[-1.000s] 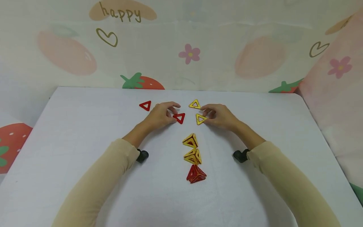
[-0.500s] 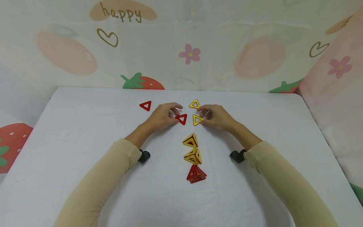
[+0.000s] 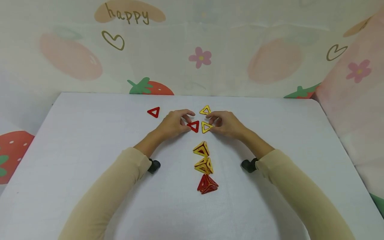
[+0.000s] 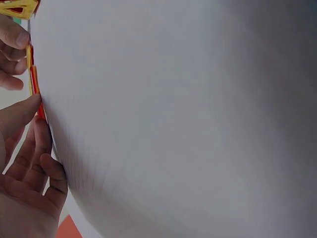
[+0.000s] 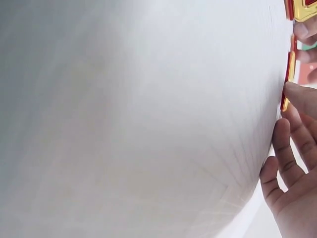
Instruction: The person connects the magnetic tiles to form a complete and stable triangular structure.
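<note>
In the head view my left hand [image 3: 173, 124] pinches a red hollow triangle tile [image 3: 197, 126] by its left corner, between thumb and fingers. Opposite it, my right hand [image 3: 226, 124] pinches a yellow hollow triangle tile [image 3: 202, 127] by its right corner. Both tiles lie low over the table, straight edges facing with a narrow gap between. Each wrist view catches them edge-on: the red tile [image 4: 34, 79] at the left wrist, the yellow tile [image 5: 290, 67] at the right. A second yellow triangle [image 3: 207, 107] lies just behind the right fingertips.
Another red triangle [image 3: 157, 112] lies behind and left of the left hand. Nearer the body stand two yellow pyramids, the farther pyramid [image 3: 205, 145] and the middle pyramid [image 3: 200, 165], then a red pyramid [image 3: 205, 183]. A white cloth covers the table [image 3: 90, 133]; a printed curtain [image 3: 228, 40] hangs behind.
Both hands have drawn toward each other: the red tile has slid right and the yellow tile left, narrowing the gap. Pyramids and loose triangles have stayed put.
</note>
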{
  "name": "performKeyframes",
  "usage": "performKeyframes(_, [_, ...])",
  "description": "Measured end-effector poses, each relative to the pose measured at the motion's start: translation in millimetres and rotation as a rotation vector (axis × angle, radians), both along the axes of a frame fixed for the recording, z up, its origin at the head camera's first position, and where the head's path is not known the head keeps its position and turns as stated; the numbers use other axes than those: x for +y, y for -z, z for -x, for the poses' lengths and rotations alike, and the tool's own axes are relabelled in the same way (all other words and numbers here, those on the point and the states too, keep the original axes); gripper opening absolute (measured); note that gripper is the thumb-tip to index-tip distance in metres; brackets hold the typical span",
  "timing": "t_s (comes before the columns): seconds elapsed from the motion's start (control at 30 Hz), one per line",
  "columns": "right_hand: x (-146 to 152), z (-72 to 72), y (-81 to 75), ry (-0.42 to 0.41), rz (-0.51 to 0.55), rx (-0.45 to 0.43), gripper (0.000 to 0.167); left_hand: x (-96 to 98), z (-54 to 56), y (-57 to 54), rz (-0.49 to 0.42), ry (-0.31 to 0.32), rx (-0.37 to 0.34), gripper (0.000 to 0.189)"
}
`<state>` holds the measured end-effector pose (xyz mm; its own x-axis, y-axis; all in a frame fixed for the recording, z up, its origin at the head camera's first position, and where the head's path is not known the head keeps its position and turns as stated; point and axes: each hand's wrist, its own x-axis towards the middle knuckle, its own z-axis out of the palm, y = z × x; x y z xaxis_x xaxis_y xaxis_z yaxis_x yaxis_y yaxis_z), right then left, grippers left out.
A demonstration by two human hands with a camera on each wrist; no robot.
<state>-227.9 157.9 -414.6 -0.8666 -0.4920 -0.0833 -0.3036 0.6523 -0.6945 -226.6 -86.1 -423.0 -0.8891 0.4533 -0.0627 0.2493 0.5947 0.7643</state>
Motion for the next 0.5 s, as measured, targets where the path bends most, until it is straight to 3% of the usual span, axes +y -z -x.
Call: performKeyframes(0.5, [-2.6,-2.3,-3.6,-0.002,-0.057,0.002,0.040,1.5,-0.6,-0.3,-0.007,0.005,0.002,0.047])
